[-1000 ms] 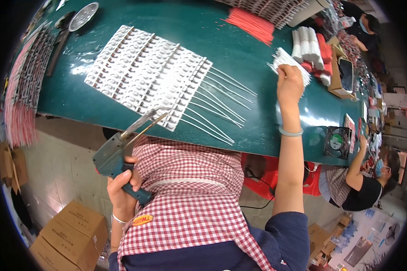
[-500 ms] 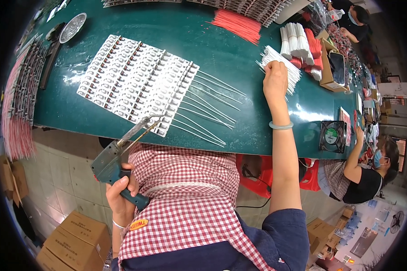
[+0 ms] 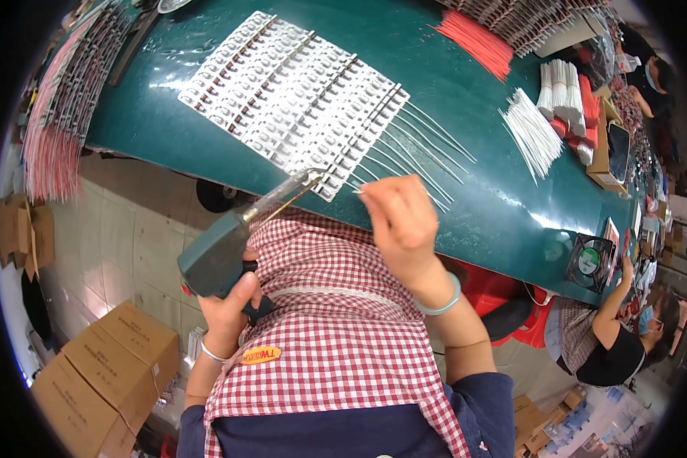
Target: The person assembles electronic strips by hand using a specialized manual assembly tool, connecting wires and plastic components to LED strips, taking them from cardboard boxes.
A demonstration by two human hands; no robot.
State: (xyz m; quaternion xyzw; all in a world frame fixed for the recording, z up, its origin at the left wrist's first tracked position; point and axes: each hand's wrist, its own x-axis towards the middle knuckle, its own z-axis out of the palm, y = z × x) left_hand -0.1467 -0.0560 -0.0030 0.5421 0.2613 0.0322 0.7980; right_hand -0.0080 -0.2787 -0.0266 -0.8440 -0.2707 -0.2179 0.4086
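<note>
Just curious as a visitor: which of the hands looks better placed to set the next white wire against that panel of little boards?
Probably the right hand: it pinches a thin white wire beside the panel. The left hand is busy gripping the soldering gun.

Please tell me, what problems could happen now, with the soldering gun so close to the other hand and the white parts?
1. The soldering gun tip sits near the right hand, which pinches a thin white wire; the fingers could get burned.
2. The tip could touch the wrong white strip.
3. The gun hangs above the checked apron; it could scorch the cloth.
</note>
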